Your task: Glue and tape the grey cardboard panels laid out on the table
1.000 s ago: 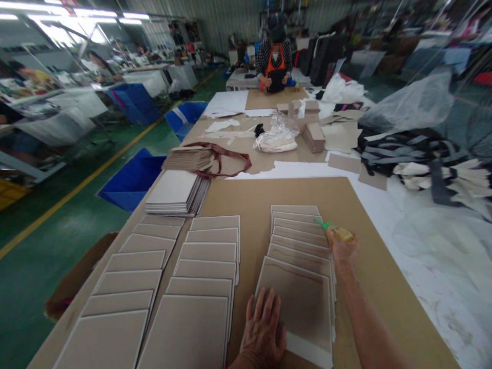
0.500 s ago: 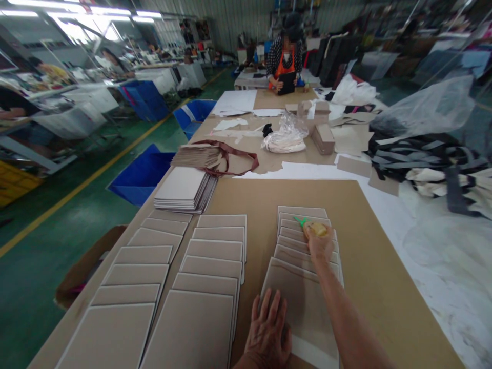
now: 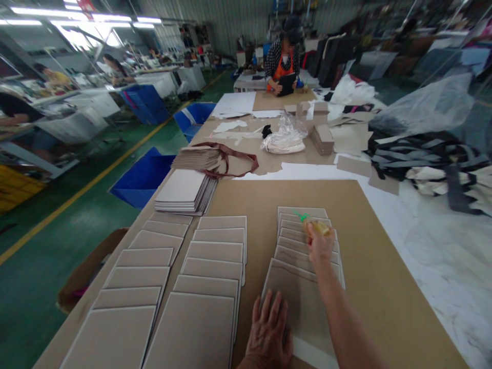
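Observation:
My right hand (image 3: 320, 246) is closed around a yellowish tool with a bright green tip (image 3: 302, 216); its exact kind is hard to make out. It is over the far end of the right-hand row of overlapping grey-beige boards (image 3: 295, 252). Brownish streaks run across several of these boards. My left hand (image 3: 269, 325) lies flat with fingers stretched, on the left edge of the nearest board (image 3: 303, 302) in that row. Two more rows of overlapping boards stand to the left, a middle row (image 3: 209, 284) and a far left row (image 3: 132, 277).
A stack of pale boards (image 3: 180, 190) sits at the table's left edge, with brown pieces and a dark brown strap (image 3: 255, 163) behind. Blue bins (image 3: 140, 177) stand on the floor at left. Black and grey straps (image 3: 423, 159) lie right. A co-worker (image 3: 284, 64) stands at the far end.
The green tip has shifted slightly up and away over the far boards, with my right hand's wrist turning a little. My left hand stays on the near board.

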{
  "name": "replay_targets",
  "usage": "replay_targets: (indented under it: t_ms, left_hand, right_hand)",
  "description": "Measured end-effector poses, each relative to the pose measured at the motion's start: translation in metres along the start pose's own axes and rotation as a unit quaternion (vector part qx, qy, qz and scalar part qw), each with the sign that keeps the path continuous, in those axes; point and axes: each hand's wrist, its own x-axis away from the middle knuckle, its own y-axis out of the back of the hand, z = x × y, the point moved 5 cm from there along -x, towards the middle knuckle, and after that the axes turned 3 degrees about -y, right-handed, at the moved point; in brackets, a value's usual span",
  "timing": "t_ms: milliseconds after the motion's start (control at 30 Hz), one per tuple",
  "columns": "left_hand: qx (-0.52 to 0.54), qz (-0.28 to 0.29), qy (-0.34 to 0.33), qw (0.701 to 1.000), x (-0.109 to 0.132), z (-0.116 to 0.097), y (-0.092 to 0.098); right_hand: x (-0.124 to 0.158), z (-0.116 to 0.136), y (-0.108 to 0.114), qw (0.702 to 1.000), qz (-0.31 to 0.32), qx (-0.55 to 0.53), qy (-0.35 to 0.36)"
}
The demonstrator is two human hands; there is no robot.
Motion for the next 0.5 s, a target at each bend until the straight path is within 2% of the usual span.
replay_targets:
  t_ms: [133,233,367,500]
  left_hand:
    - [-0.006,-0.017,-0.002,1.000,0.000,0.001,-0.002]
    - [-0.006,-0.024,-0.006,1.000,-0.001,0.001,-0.003]
    - [-0.004,-0.026,-0.007,1.000,-0.001,0.001,-0.005]
    - [-0.010,-0.032,-0.012,0.999,0.000,0.001,-0.006]
  right_hand:
    - [-0.038,0.006,0.050,0.996,-0.087,-0.028,-0.014]
    - [-0.063,0.008,0.072,0.992,-0.121,-0.010,-0.013]
    - [-0.081,0.007,0.078,0.990,-0.141,0.031,0.002]
    - [-0.087,0.007,0.075,0.987,-0.142,0.073,0.016]
